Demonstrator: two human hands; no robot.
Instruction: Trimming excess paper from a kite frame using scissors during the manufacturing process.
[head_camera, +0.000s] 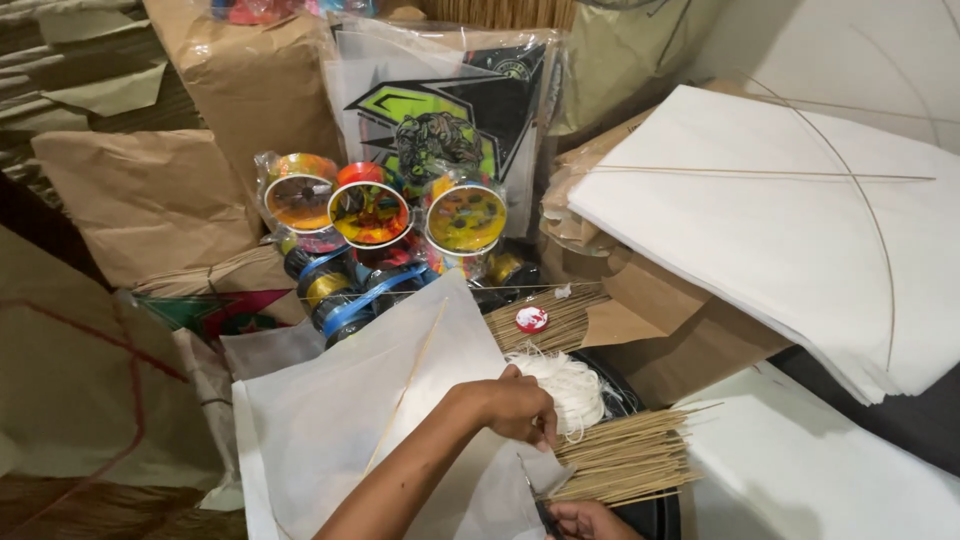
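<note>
the left hand (515, 408) presses down, fingers curled together, on the corner of a white paper sheet (340, 420) with a thin stick spine (405, 395) running along it. the right hand (590, 520) sits at the bottom edge, seemingly pinched on a dark tool; its grip is hard to tell. keeping the paper flat and taut near the corner seems wise. beside them lie a bundle of thin sticks (625, 458) and white thread (572, 385).
</note>
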